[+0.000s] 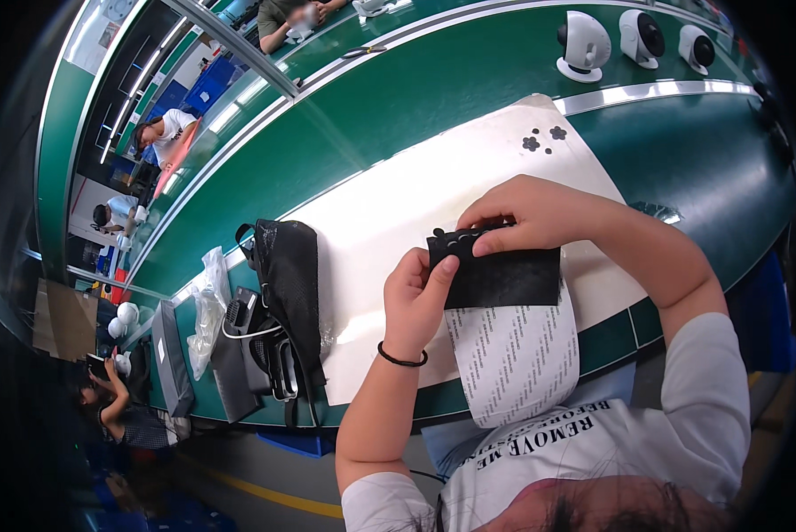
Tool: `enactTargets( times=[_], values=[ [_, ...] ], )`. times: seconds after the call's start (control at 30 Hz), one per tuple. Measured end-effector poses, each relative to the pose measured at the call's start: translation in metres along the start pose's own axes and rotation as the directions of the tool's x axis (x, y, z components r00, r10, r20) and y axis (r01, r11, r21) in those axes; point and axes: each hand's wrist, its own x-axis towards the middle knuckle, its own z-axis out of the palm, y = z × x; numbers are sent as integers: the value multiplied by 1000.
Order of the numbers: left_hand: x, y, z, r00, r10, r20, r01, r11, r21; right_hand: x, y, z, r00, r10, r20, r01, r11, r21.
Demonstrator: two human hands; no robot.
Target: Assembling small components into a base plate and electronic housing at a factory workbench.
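A black sheet of stick-on pads (pixel 509 282) is held up over the white board, its far edge cut into small rounded shapes. White printed backing paper (pixel 515 363) hangs from it toward my body. My left hand (pixel 418 297) grips the sheet's left corner, thumb on top and fingers underneath. Over the cut far edge, my right hand (pixel 533 215) is closed, with its thumb pressed on the black surface and its fingers curled at the edge. Beyond it, black flower-shaped pads (pixel 531 143) and small dots lie on the board.
The white board (pixel 389 204) rests on a green bench (pixel 353 146). Left of it are a black mesh bag (pixel 287 284), clear plastic bags (pixel 207 310) and a grey tray (pixel 170 359). White-and-black rounded devices (pixel 586 46) stand far right; pliers (pixel 364 51) lie far off. Co-workers sit beyond.
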Motion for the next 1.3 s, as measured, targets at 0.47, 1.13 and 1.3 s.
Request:
enactTargets(
  times=[0.47,1.13,1.3],
  values=[
    [3,-1,0,985,172,-17,-166,971,174,-2,-1,-1,999,-48,-26,48,999,-6],
    [-5,5,3,993,86,75,-84,996,-27,-6,-5,0,910,-339,-240,334,940,-64],
    [-14,9,5,988,117,96,-107,989,-98,-7,-9,5,896,-392,-208,401,916,-2]
  ],
)
